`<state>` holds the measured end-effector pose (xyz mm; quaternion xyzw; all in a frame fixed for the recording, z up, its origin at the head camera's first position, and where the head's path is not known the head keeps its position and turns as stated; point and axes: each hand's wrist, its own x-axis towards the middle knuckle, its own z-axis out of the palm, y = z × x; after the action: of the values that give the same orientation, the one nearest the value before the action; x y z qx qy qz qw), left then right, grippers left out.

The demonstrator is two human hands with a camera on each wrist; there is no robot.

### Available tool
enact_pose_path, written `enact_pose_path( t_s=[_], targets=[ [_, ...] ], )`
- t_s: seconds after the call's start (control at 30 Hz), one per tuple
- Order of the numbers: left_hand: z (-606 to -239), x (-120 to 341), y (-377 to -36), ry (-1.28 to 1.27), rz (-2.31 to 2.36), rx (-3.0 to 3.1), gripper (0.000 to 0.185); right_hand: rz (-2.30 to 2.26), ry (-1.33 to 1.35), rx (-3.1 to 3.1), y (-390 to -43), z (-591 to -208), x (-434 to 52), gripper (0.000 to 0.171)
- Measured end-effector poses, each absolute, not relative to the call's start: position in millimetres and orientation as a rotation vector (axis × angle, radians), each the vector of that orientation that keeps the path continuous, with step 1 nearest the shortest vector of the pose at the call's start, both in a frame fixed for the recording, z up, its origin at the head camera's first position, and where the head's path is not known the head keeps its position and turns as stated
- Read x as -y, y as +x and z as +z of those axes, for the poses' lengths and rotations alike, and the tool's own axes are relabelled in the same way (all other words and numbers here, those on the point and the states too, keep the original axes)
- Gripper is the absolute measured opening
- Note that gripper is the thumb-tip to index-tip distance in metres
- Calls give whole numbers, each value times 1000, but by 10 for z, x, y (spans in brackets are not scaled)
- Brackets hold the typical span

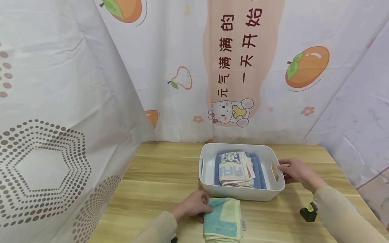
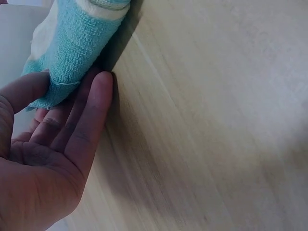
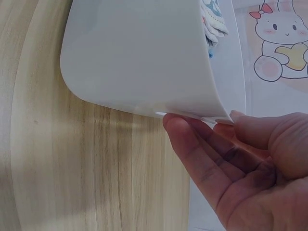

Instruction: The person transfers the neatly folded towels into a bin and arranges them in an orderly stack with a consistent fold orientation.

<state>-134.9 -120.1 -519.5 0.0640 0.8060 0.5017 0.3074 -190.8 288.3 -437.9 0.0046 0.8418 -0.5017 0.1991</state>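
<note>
A folded teal and cream towel (image 1: 223, 216) lies on the table in front of a white plastic basket (image 1: 231, 193). My left hand (image 1: 192, 204) pinches the towel's left corner, thumb on top and fingers under its edge, as the left wrist view shows on the teal terry cloth (image 2: 79, 43). At the basket's right end, my right hand (image 1: 296, 172) holds the rim by the handle hole. In the right wrist view the thumb is over the rim and the fingers are against the outer wall (image 3: 139, 62). Inside the basket, a patterned blue and cream towel (image 1: 234, 168) rests on blue cloth (image 1: 257, 170).
The wood-grain table (image 1: 164, 168) reaches back to a printed curtain (image 1: 179, 111). Another pale curtain (image 1: 60, 84) hangs along the left side. A small black device (image 1: 308, 212) shows at the right sleeve.
</note>
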Motion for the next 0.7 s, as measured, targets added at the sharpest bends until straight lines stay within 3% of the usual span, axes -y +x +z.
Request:
enact_pose_path(
  t_s=[0.23,0.7],
  targets=[
    [-5198,1198,-1352,148,1349,-2127,38,-1400,7,-2360,-1918,-4395,-2894,46],
    [-5124,1138,-1271,229,1422,-2121,33,-1416,6,-2354,-1905,-4394,-2890,45]
  ],
)
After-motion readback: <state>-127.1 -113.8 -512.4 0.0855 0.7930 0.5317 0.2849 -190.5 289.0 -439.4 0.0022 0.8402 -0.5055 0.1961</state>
